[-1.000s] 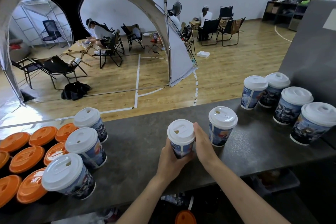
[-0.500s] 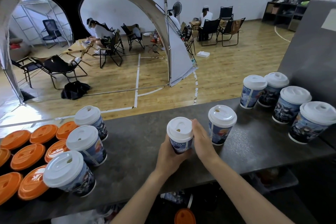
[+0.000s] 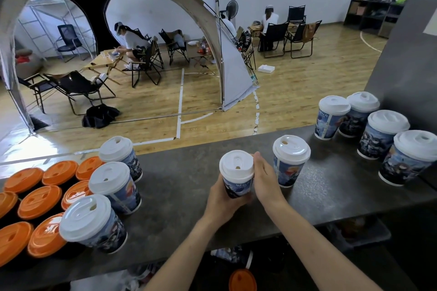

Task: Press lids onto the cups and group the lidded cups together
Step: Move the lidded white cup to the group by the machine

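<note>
A blue printed paper cup with a white lid (image 3: 237, 173) is at the middle of the dark counter (image 3: 179, 179). My left hand (image 3: 218, 199) grips its lower body from the left. My right hand (image 3: 264, 179) lies against its right side, fingers wrapped round the wall. Whether the cup's base touches the counter is hidden by my hands. Another lidded cup (image 3: 290, 160) stands just to the right. Several lidded cups (image 3: 383, 134) are grouped at the far right, and three lidded cups (image 3: 111, 186) stand at the left.
Several orange-lidded cups (image 3: 37, 201) fill the left end of the counter. A grey wall panel (image 3: 411, 59) rises behind the right group. Beyond the counter's far edge lies a wooden floor with a tent, chairs and seated people. An orange lid (image 3: 242, 280) shows below the counter.
The cup between my hands has shifted slightly away from me and sits a little higher in view. Both hands keep their hold on it. The other cups have not moved.
</note>
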Available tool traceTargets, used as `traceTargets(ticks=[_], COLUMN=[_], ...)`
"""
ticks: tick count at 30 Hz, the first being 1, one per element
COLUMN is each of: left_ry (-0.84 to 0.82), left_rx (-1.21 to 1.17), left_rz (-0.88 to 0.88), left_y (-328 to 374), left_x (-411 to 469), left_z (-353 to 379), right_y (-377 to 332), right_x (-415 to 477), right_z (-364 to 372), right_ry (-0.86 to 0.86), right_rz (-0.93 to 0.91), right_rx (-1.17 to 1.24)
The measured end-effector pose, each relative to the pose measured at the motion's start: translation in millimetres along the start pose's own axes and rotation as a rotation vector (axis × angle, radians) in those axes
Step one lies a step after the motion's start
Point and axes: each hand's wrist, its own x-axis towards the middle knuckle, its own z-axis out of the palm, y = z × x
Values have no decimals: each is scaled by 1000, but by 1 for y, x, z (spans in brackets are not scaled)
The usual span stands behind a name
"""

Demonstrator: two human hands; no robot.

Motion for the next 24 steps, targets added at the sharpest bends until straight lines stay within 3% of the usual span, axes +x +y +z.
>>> traceTargets(ticks=[4,11,17,21,24], left_ry=[103,-60,79,171,71], left_rx=[-4,-6,-57,-14,-38], left_rz=[55,18,113,126,69], left_y=[2,2,1,2,2], left_x=[-7,8,-2,-7,2], left_z=[14,-5,11,24,13], right_y=[19,15,11,21,21], right_x=[-3,7,2,-6,-1], right_z=[6,-3,-3,4,2], right_ry=[64,-6,19,69,55], right_rz=[-92,-105,-33,-101,-146], right_rx=[29,-63,40,65,-3])
